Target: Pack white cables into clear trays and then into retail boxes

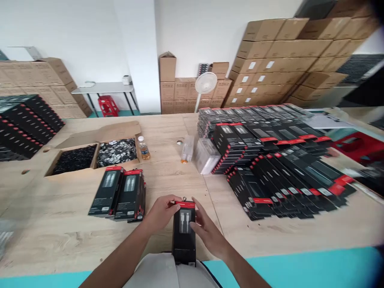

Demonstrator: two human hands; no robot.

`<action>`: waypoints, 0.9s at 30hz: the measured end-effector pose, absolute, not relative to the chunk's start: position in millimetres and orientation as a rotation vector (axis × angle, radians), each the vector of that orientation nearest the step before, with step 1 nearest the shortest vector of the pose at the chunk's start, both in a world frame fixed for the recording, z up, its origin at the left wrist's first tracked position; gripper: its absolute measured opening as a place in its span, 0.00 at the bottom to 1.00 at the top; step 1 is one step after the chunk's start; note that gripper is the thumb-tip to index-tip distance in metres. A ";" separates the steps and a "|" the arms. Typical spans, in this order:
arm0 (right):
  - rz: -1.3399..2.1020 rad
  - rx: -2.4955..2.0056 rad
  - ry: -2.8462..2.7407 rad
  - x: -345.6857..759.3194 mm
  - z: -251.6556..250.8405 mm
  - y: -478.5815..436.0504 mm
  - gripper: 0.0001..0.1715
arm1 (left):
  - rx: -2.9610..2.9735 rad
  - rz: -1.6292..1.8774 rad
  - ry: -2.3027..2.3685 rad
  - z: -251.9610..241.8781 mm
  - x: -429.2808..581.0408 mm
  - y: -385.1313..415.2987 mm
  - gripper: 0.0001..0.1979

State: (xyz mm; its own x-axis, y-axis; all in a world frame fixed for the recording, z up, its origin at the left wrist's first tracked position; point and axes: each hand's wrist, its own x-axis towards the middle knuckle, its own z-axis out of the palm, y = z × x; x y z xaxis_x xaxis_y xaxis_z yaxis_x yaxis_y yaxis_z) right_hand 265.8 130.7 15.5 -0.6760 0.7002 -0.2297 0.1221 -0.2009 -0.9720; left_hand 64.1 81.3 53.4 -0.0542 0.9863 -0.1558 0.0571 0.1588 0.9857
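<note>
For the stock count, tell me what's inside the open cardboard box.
The open cardboard box has two compartments: one heaped with black items, the other with black-and-white pieces. Their lower layers and the box floor are hidden.

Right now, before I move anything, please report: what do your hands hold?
Left hand and right hand on one black cable box, red top, upright. More black boxes lie to the left, apart.

Held box (184, 234): no legible print
</note>
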 end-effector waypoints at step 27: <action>1.584 -1.274 -1.602 24.5 17.5 122.9 0.38 | 1.136 1.185 1.833 53.4 -161.5 -21.5 0.31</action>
